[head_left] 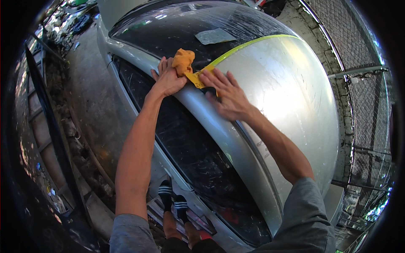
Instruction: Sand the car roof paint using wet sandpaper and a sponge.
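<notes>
My left hand (168, 79) holds a bunched orange cloth (183, 60) at the front corner of a silver car roof (295, 97), with fingertips by the windshield edge. Just right of it, my right hand (225, 92) has its fingers spread over a yellow strip (194, 78), partly hiding it and a small dark object beneath. Yellow-green tape (257, 41) runs from there along the roof's edge beside the dark windshield (168, 36). A pale flat piece (215, 37) lies on the glass.
The side window (181, 143) is below my hands. My feet in striped socks (180, 204) stand on a slatted support beside the car. A dark rail (55, 130) and rubble line the left; mesh fencing (358, 42) and a metal bar (358, 72) are at the right.
</notes>
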`<action>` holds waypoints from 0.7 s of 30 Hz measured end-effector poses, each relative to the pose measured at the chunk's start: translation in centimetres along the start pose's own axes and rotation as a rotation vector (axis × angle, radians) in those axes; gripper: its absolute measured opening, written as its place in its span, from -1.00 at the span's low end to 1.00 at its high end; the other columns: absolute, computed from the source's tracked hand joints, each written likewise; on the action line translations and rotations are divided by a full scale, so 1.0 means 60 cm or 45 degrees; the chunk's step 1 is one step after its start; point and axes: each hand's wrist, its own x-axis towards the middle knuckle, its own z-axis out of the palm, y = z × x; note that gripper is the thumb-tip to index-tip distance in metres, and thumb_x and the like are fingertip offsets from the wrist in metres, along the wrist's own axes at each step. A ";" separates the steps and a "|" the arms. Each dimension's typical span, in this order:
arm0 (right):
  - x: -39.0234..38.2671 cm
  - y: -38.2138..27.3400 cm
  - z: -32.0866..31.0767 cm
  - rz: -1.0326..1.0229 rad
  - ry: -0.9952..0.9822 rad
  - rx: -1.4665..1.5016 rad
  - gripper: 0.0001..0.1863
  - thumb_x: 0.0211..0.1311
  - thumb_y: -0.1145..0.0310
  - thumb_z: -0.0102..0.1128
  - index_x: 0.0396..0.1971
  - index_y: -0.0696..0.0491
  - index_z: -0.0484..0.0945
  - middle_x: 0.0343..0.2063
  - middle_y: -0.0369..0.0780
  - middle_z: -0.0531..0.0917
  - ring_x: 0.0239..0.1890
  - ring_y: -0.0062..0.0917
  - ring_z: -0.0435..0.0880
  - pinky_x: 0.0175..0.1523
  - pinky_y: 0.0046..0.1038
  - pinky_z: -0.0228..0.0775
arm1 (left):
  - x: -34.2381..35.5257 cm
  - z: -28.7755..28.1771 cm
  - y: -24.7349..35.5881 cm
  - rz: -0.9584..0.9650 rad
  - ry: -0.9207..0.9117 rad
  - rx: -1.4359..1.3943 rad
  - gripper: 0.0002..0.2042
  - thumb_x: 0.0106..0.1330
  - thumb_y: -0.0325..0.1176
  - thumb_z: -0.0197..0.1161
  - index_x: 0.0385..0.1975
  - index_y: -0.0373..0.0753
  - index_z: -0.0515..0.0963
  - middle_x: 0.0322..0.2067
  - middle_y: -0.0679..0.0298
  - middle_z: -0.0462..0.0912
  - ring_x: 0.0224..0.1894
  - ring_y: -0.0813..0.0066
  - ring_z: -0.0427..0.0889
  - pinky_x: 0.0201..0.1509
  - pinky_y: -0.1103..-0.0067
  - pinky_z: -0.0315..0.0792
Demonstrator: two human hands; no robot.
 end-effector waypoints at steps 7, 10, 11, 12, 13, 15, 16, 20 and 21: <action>0.011 -0.007 0.023 0.300 0.167 -0.057 -0.40 0.46 0.00 -0.39 0.43 -0.12 0.04 0.45 -0.28 0.06 0.51 -0.36 -0.13 0.52 -0.11 -0.47 | -0.009 0.006 0.000 0.017 0.042 -0.007 -0.12 0.05 0.04 0.25 0.35 -0.24 0.08 0.38 0.02 0.00 0.50 0.05 -0.28 0.39 -0.18 -0.42; 0.005 0.026 -0.012 0.346 0.052 -0.039 -0.37 0.45 -0.01 -0.37 0.44 -0.10 0.01 0.45 -0.26 0.05 0.51 -0.35 -0.13 0.52 -0.09 -0.45 | -0.010 0.011 0.011 0.031 0.067 -0.046 -0.14 0.04 0.05 0.26 0.32 -0.27 0.10 0.36 0.01 0.04 0.50 0.04 -0.27 0.39 -0.18 -0.40; 0.027 0.058 -0.020 0.461 0.079 -0.024 -0.36 0.43 -0.02 -0.36 0.44 -0.10 0.00 0.46 -0.26 0.04 0.51 -0.34 -0.12 0.51 -0.07 -0.43 | -0.009 0.016 0.017 0.032 0.101 -0.070 -0.14 0.04 0.05 0.26 0.31 -0.28 0.11 0.35 0.01 0.06 0.50 0.03 -0.26 0.39 -0.18 -0.40; 0.049 0.067 -0.006 0.592 0.165 -0.131 -0.35 0.42 -0.02 -0.33 0.44 -0.11 0.00 0.46 -0.26 0.03 0.51 -0.35 -0.11 0.51 -0.08 -0.43 | -0.013 0.015 0.019 0.029 0.100 -0.069 -0.14 0.04 0.05 0.26 0.31 -0.28 0.11 0.35 0.01 0.06 0.50 0.03 -0.26 0.39 -0.18 -0.40; 0.040 0.044 0.006 0.589 0.167 -0.125 -0.35 0.42 -0.02 -0.33 0.44 -0.11 0.00 0.46 -0.26 0.03 0.51 -0.35 -0.11 0.51 -0.08 -0.43 | -0.013 0.014 0.016 0.033 0.104 -0.055 -0.16 0.05 0.05 0.26 0.29 -0.28 0.13 0.34 0.01 0.08 0.49 0.02 -0.24 0.39 -0.19 -0.38; -0.005 -0.006 0.027 0.339 0.143 -0.041 -0.37 0.43 -0.01 -0.35 0.43 -0.10 0.02 0.46 -0.26 0.02 0.51 -0.35 -0.11 0.52 -0.08 -0.44 | -0.014 0.017 0.013 0.038 0.109 -0.046 -0.18 0.05 0.05 0.27 0.27 -0.28 0.15 0.33 0.01 0.11 0.49 0.01 -0.21 0.38 -0.20 -0.37; -0.003 0.012 0.006 0.310 0.052 -0.032 -0.36 0.43 -0.01 -0.35 0.43 -0.07 0.02 0.46 -0.25 0.04 0.51 -0.35 -0.11 0.52 -0.09 -0.44 | -0.014 0.023 0.012 0.041 0.194 -0.040 -0.20 0.05 0.04 0.27 0.24 -0.28 0.18 0.31 0.01 0.15 0.47 -0.01 -0.15 0.38 -0.20 -0.34; 0.053 0.046 0.010 0.588 0.173 -0.118 -0.37 0.43 0.01 -0.32 0.44 -0.10 0.02 0.46 -0.28 0.02 0.51 -0.36 -0.13 0.52 -0.10 -0.45 | -0.015 0.050 0.017 0.023 0.504 -0.028 -0.28 0.04 0.03 0.26 0.16 -0.27 0.26 0.21 0.01 0.30 0.43 0.01 0.02 0.39 -0.18 -0.27; 0.028 0.024 0.020 0.573 0.162 -0.099 -0.37 0.43 0.01 -0.32 0.44 -0.10 0.02 0.46 -0.28 0.02 0.51 -0.36 -0.13 0.52 -0.10 -0.45 | -0.020 0.053 0.009 0.001 0.502 -0.014 -0.28 0.04 0.03 0.26 0.16 -0.27 0.26 0.21 0.01 0.30 0.43 0.01 0.02 0.39 -0.18 -0.27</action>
